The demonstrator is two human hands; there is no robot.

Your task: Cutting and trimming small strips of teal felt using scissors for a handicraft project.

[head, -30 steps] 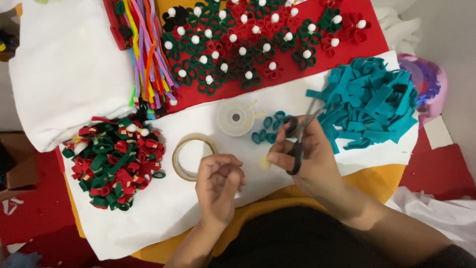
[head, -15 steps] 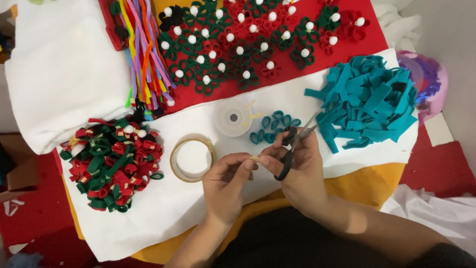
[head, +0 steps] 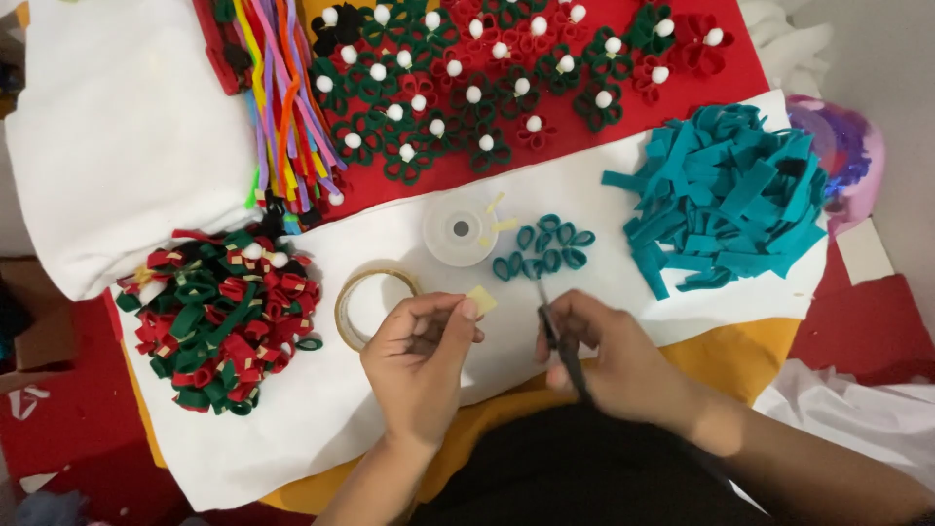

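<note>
Pinching a tape scrap (head: pixel 480 301) in left hand (head: pixel 421 362) fingertips; right hand (head: pixel 609 362) gripped scissors (head: pixel 557 338), blades just beside the scrap.

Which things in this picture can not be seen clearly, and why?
Head view:
- scissors: the handles are hidden inside the right hand; the blades are blurred.
- small yellow piece: pinched by the left hand; too small to tell its material.
- pink and purple object: half hidden behind the pile of teal strips.
- tape ring: its lower part is covered by the left hand.
</note>
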